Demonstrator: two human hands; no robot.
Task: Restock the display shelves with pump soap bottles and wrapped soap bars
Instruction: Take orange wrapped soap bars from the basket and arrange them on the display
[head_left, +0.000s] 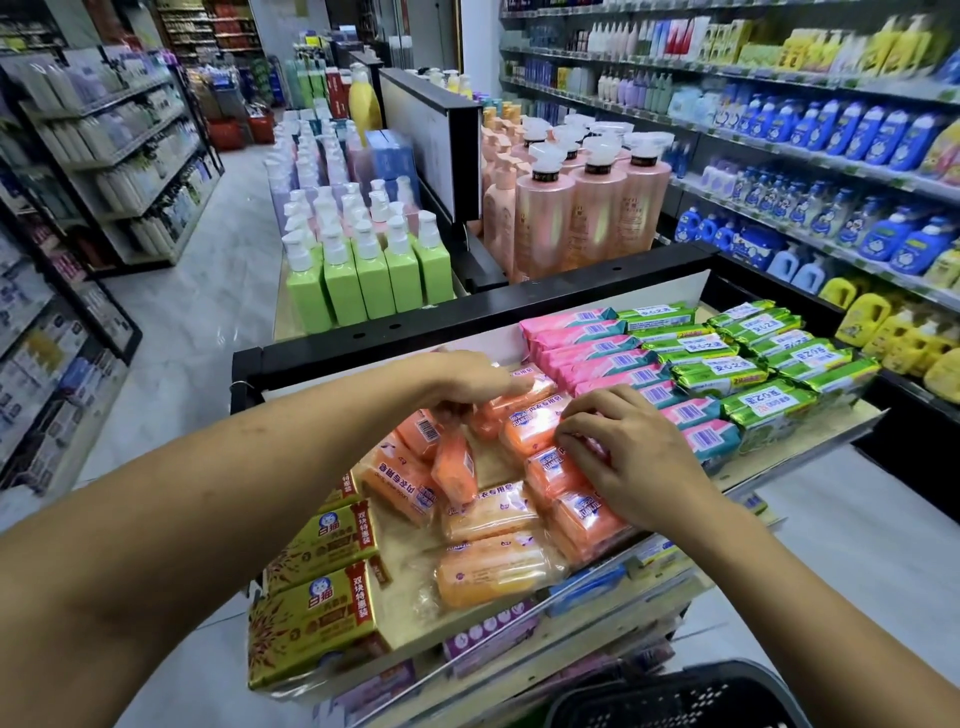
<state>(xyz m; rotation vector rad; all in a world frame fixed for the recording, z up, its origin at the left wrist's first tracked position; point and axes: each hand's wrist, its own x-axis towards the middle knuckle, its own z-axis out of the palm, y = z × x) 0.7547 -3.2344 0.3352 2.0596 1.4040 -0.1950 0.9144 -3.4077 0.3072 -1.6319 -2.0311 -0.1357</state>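
at six o'clock, closest to me, a black basket sits below the display shelf. at seven o'clock the gold soap packs lie stacked and tidy. the orange soap bars fill the middle of the shelf, loose and skewed, a few tipped on edge. the right hand, at three o'clock of that pile, has its fingers bent down, the tips pinching the edge of one orange bar. the left hand, at twelve o'clock of the pile, curls its fingers round another bar at the back. i judge the step in hand is squaring these bars into rows. to do it well i would turn each label up, butt each bar against the pink soap bars at one o'clock, and grip by the body, since the wrap looks slippery. farther off at twelve, green pump bottles and pink pump bottles stand in rows
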